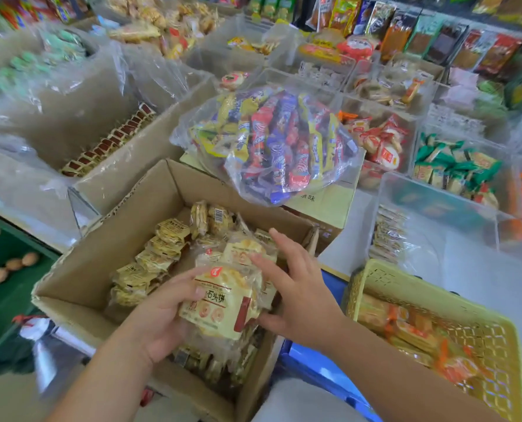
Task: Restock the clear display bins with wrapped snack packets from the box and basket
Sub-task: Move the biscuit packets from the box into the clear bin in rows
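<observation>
An open cardboard box (101,263) in front of me holds several pale yellow wrapped snack packets (159,254). My left hand (165,312) grips a stack of these yellow packets (223,306) from the left, thumb on top. My right hand (299,287) lies against the stack's right side with fingers spread and straight. A yellow plastic basket (436,293) at the right holds orange and yellow packets (412,330). A clear display bin (436,208) beyond the basket has a few packets along its left wall.
A clear bag of mixed colourful snacks (278,141) sits on a carton behind the box. More clear bins (384,138) with wrapped snacks fill the counter to the right and rear. A large plastic-lined carton (125,166) stands at the left. Hanging packets line the back wall.
</observation>
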Motion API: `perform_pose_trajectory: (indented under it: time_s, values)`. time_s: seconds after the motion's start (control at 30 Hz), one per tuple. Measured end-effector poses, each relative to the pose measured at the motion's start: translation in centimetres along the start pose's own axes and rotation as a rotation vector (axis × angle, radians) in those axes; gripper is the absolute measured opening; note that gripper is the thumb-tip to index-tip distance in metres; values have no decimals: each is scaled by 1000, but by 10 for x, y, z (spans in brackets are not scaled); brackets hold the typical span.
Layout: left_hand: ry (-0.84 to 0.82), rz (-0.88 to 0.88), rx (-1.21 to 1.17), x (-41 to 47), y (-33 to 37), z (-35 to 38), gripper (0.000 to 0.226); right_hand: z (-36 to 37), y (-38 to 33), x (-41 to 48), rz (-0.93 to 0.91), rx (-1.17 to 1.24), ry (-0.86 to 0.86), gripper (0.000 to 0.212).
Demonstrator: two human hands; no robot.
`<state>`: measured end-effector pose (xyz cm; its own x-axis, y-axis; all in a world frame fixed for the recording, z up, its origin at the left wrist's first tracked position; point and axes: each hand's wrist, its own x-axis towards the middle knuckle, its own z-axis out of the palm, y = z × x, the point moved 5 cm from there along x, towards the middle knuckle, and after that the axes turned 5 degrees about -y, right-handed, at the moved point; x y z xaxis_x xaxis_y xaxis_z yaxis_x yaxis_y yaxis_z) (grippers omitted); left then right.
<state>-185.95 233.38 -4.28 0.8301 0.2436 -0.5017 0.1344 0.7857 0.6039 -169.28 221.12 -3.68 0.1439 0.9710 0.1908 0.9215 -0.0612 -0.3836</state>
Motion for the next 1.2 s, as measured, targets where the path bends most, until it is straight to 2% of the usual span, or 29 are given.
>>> perform_pose_trajectory:
  time_s: [0.1,0.17,0.27,0.47,0.5,0.57,0.67,0.8,0.87,0.97,1.1,1.2]
  values:
    - [28,-11,-24,6,-13,32,98,-22,7,-11,-90,-88,72,64]
    - [55,-24,-31,14,-22,53,103,-38,21,-22,-97,-140,118,50]
    - [102,-24,5,32,-32,87,88,-61,45,-41,-95,-125,181,43]
    - [102,-28,77,83,-49,155,62,-93,122,-79,-47,-75,204,19]
    - [94,-23,77,93,-52,165,57,-99,137,-85,-20,-43,220,18]
    - [90,-18,99,113,-57,185,50,-108,171,-98,60,29,259,33]
    - [103,-23,184,144,-61,210,50,-119,230,-119,308,183,332,21]
    - [226,1,260,188,-63,222,54,-137,310,-133,518,371,386,29]
    - [292,28,279,208,-65,225,52,-145,346,-129,569,375,403,29]
    - [345,-1,363,233,-72,232,34,-146,392,-114,636,378,373,29]
    - [384,-93,448,250,-88,232,22,-134,436,-83,644,326,256,31]
    - [372,-151,458,255,-95,232,25,-119,456,-61,601,271,154,31]
